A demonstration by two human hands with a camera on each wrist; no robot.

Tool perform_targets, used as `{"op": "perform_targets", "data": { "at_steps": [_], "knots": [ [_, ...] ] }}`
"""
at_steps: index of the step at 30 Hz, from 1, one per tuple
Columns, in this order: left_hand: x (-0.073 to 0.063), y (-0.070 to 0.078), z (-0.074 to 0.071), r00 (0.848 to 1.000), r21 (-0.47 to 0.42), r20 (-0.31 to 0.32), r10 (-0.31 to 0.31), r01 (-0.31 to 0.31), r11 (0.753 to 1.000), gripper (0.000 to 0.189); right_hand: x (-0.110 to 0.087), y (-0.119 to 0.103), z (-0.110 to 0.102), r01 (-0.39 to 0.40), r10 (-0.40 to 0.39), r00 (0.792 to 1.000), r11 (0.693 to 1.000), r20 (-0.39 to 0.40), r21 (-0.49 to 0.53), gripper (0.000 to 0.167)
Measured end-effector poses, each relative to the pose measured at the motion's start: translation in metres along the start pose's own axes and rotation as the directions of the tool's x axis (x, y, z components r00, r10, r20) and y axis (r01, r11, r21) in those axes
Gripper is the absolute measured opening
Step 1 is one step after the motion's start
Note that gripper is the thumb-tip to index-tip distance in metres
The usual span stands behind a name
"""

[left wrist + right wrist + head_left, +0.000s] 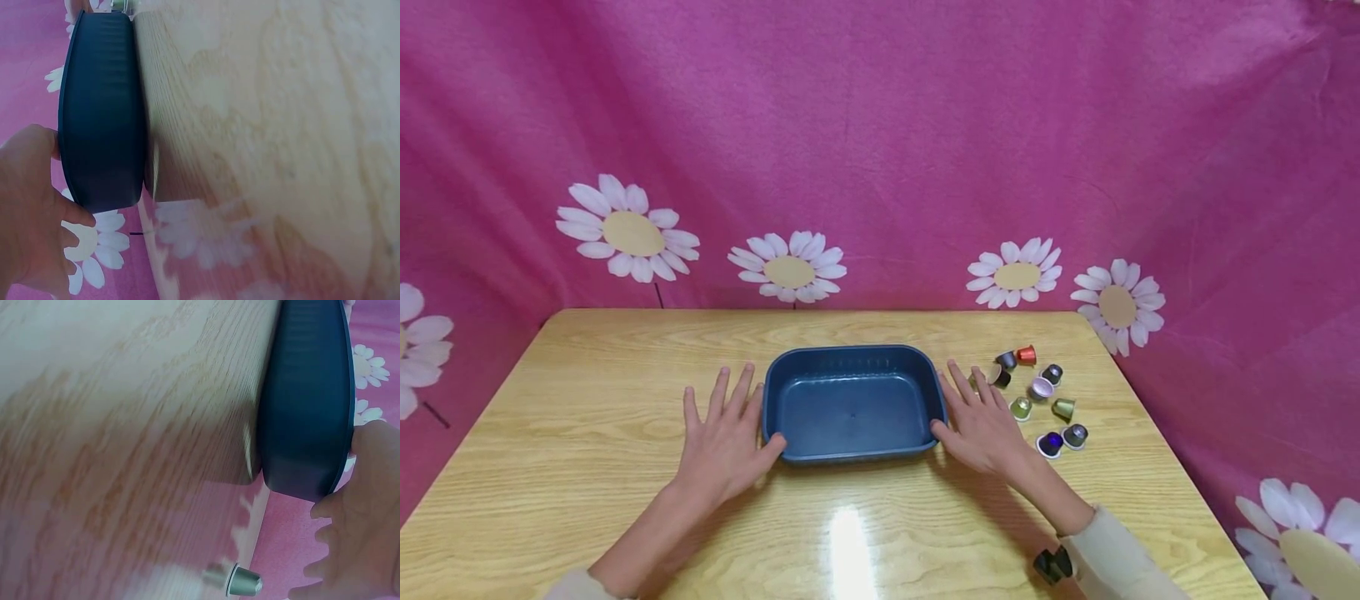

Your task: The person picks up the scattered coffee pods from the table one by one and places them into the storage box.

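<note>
A dark blue rectangular plastic tub point(852, 417) sits upright on the wooden table, its inside bare. My left hand point(722, 446) is at its left end, fingers straight and spread, the thumb over the near corner of the rim. At the opposite end, my right hand point(981, 425) mirrors this, thumb at the near right corner and straight fingers along the outer wall. Both wrist views show thumb and index finger touching the tub's rim. Close beyond the right hand's fingers lie several coffee capsules, among them a light green one point(1021, 407) and a black one point(1000, 377).
Also in the right-hand group are a red capsule point(1026, 356), a pink one point(1041, 388), an olive one point(1063, 408) and a purple one point(1050, 444). Behind the table point(587, 400) hangs a magenta cloth point(880, 150) with daisies. A dark object point(1052, 565) is at the right cuff.
</note>
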State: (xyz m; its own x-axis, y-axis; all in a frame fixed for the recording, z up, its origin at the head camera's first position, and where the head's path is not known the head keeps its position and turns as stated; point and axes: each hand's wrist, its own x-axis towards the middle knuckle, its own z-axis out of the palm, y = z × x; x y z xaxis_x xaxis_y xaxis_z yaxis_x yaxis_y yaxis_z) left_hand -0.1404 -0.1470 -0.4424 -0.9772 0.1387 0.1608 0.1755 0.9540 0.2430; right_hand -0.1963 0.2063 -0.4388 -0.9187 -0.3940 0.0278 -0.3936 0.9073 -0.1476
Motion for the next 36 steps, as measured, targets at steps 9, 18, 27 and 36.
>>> {"op": "perform_targets", "data": {
  "at_steps": [9, 18, 27, 36],
  "knots": [
    [0.0025, -0.0013, 0.0013, 1.0, -0.008, 0.005, 0.007, -0.007, 1.0, 0.075, -0.0002, 0.0011, 0.0025, -0.002, 0.002, 1.0, 1.0, -0.014, -0.005, 0.072],
    [0.0048, -0.0025, 0.002, 0.999, -0.034, 0.035, 0.005, -0.004, 0.999, 0.076, -0.001, 0.0008, 0.0039, -0.01, 0.01, 1.0, 1.0, -0.013, -0.007, 0.073],
    [0.0048, -0.003, 0.0022, 0.999, -0.037, 0.039, 0.005, -0.004, 0.999, 0.076, -0.0012, 0.0006, 0.0039, -0.011, 0.011, 1.0, 1.0, -0.016, -0.017, 0.074],
    [0.0041, 0.0011, 0.0, 0.999, -0.056, 0.036, -0.035, 0.037, 0.998, 0.079, -0.0017, -0.0011, 0.0025, -0.022, 0.022, 1.0, 1.0, -0.012, -0.007, 0.075]
  ]
}}
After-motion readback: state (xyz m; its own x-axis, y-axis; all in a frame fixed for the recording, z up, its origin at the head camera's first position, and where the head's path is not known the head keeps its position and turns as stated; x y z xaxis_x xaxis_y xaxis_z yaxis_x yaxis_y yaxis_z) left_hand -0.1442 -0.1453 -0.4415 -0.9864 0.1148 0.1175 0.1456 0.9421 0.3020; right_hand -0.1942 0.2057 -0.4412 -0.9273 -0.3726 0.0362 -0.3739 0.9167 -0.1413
